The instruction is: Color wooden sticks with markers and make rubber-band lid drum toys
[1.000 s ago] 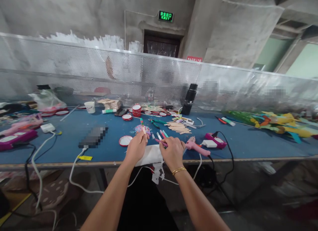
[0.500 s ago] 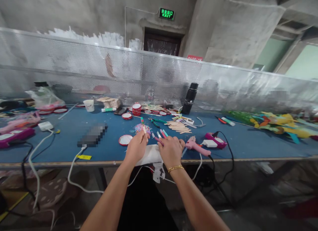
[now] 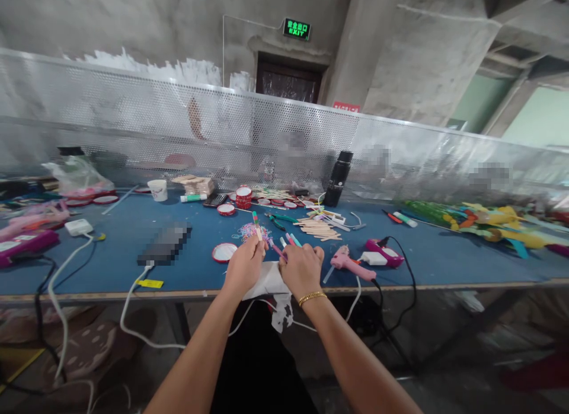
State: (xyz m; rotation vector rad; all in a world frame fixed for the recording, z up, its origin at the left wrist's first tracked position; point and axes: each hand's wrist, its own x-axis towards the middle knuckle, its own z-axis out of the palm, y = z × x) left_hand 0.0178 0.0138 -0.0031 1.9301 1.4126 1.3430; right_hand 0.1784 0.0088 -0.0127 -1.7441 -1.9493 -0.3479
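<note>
My left hand (image 3: 243,266) holds a thin craft stick (image 3: 256,225) with red and green bands, pointing up and away. My right hand (image 3: 302,268), with a gold bracelet at the wrist, grips a pink stick (image 3: 277,250) that angles toward the left hand. Both hands hover close together over a white paper sheet (image 3: 269,279) at the front edge of the blue table (image 3: 133,236). A few coloured sticks (image 3: 291,240) lie just beyond my right hand.
A pink glue gun (image 3: 351,264) with its cable lies right of my hands. A red-rimmed lid (image 3: 224,252), rubber bands (image 3: 249,231), plain wooden sticks (image 3: 317,227), a black flask (image 3: 337,178) and a phone (image 3: 164,244) are on the table. A perforated metal screen (image 3: 133,129) backs it.
My right hand has moved left, closer to my left hand, bringing the pink stick toward the banded stick. The left hand has stayed about where it was.
</note>
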